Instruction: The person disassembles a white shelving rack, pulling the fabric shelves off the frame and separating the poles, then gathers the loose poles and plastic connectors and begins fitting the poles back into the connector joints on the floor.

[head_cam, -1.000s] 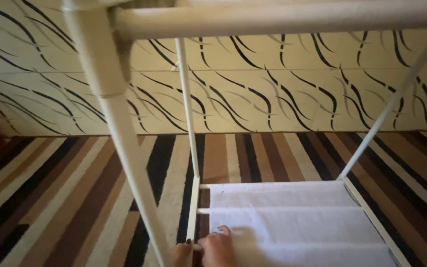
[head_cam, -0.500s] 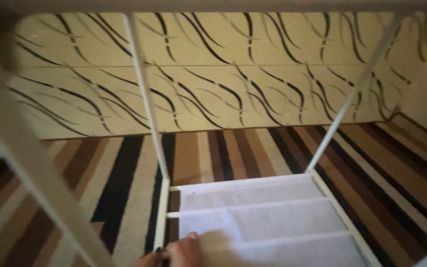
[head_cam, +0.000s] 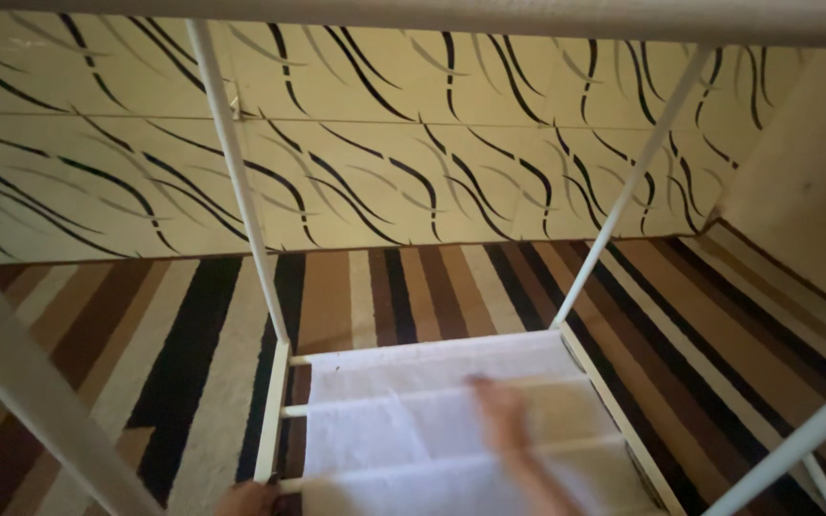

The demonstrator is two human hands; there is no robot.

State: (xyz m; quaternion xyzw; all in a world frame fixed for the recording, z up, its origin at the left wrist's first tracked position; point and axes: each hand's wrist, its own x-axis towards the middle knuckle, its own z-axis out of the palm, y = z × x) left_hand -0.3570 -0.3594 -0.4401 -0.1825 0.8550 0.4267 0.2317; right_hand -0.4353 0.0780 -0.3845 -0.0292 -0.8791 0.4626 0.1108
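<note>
A white cloth (head_cam: 403,435) lies spread over the low shelf of a white metal rack (head_cam: 272,411). My right hand (head_cam: 501,418) reaches out flat over the cloth near its middle, blurred by motion, fingers stretched and holding nothing. Only a sliver of my left hand (head_cam: 246,499) shows at the bottom edge, against the shelf's left front corner; its grip is hidden. Thin crossbars show as ridges under the cloth.
Slanted white rack poles rise at the back left (head_cam: 236,182) and back right (head_cam: 628,196), with thicker ones near me at left (head_cam: 31,397) and right (head_cam: 795,444). A striped brown, black and cream carpet (head_cam: 184,354) covers the floor. A cream wall with black wavy lines (head_cam: 413,143) stands behind.
The view has swung right and down a little. My right hand has moved from the shelf's front left corner out over the middle of the white cloth. The left hand stays at the corner.
</note>
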